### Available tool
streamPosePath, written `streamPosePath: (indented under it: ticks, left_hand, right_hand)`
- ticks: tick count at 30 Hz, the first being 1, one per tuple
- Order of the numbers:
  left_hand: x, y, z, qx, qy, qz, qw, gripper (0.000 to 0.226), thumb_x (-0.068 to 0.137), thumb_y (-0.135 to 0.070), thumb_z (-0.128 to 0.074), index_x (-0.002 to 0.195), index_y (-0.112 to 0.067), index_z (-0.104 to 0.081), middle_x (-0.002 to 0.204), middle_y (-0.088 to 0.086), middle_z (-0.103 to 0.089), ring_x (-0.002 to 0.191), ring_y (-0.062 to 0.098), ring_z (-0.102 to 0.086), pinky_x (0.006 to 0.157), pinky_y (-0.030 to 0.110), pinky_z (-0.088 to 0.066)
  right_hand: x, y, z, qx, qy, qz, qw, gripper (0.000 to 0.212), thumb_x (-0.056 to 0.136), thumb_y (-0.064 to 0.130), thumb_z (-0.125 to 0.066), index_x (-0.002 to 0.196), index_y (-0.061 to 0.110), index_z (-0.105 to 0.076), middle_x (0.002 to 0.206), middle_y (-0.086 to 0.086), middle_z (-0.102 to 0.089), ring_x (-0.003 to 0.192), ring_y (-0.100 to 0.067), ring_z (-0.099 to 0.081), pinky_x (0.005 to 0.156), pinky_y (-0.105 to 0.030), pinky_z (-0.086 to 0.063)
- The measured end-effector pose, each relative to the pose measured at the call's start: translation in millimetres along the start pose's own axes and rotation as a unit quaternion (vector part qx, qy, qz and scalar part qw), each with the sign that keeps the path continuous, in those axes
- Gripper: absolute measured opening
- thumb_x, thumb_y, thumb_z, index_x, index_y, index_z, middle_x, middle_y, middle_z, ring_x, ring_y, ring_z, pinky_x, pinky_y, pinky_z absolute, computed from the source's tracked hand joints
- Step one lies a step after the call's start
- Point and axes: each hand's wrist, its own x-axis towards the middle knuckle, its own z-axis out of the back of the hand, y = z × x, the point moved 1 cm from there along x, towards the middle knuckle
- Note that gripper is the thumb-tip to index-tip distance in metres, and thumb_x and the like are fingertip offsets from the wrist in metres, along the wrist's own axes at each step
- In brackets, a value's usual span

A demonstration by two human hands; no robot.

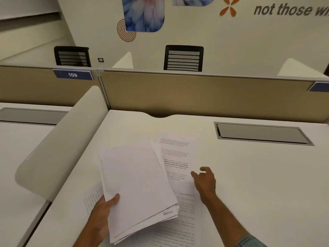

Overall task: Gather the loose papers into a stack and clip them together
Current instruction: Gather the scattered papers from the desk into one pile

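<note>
My left hand (pixel 105 209) grips a thick sheaf of white papers (pixel 137 184) by its lower left edge, thumb on top, holding it tilted above the desk. A printed sheet (pixel 176 157) lies flat on the white desk (pixel 249 175) just right of the sheaf. My right hand (pixel 204 180) rests at that sheet's right edge, its fingers loosely bent over the paper. Another printed sheet (pixel 187 216) lies under the sheaf near the front, and a further one (pixel 92 198) peeks out at the left. No clip is in view.
A curved white side divider (pixel 58 145) stands at the left. A tan partition (pixel 195 93) closes the back of the desk. A grey cable hatch (pixel 261 132) sits at the back right. Black chairs (pixel 183 57) stand beyond the partition.
</note>
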Motion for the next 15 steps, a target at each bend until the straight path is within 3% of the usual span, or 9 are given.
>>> streamPosePath:
  ticks: [3,6,8,11,15]
  left_hand:
    - [22,-3,-14,-0.001,0.001,0.007,1.000,0.018,0.096,-0.011,-0.069,0.111,-0.023,-0.070,0.096,-0.005,-0.083,0.092,0.023,-0.076,0.077,0.038,-0.056]
    - [42,-4,-30,0.035,0.016,-0.003,0.999,0.016,0.096,-0.009,-0.069,0.101,-0.024,-0.070,0.085,-0.013,-0.082,0.077,0.012,-0.077,0.067,0.029,-0.054]
    - [51,-4,-37,0.071,0.030,-0.006,0.997,0.021,0.097,-0.008,-0.067,0.114,-0.020,-0.068,0.091,-0.011,-0.082,0.088,0.020,-0.075,0.078,0.036,-0.057]
    - [61,-1,-39,0.104,0.029,0.000,0.994,0.040,0.099,-0.008,-0.066,0.139,-0.011,-0.060,0.126,0.011,-0.071,0.116,0.036,-0.065,0.110,0.054,-0.046]
    - [72,4,-40,0.129,0.017,-0.001,0.991,0.047,0.100,-0.008,-0.064,0.146,-0.007,-0.055,0.135,0.013,-0.064,0.122,0.036,-0.059,0.114,0.051,-0.041]
  right_hand:
    - [12,5,-7,0.020,0.003,-0.008,1.000,0.040,0.093,0.019,-0.072,0.128,0.010,-0.054,0.094,-0.005,-0.063,0.074,-0.012,-0.057,0.055,-0.021,-0.042]
    - [25,12,-13,0.038,0.006,-0.029,0.999,0.042,0.093,0.021,-0.072,0.129,0.010,-0.054,0.115,-0.017,-0.067,0.087,-0.025,-0.061,0.071,-0.031,-0.052]
    - [33,15,-16,0.046,0.009,-0.040,0.998,0.043,0.092,0.021,-0.072,0.129,0.009,-0.054,0.122,-0.023,-0.066,0.088,-0.028,-0.057,0.076,-0.035,-0.049]
    - [41,17,-18,0.041,0.006,-0.050,0.998,0.045,0.091,0.020,-0.073,0.129,0.008,-0.054,0.125,-0.019,-0.064,0.092,-0.028,-0.059,0.077,-0.037,-0.050]
    - [46,13,-21,0.027,0.005,-0.068,0.997,0.046,0.090,0.022,-0.074,0.129,0.008,-0.054,0.118,-0.009,-0.060,0.103,-0.029,-0.064,0.094,-0.049,-0.059]
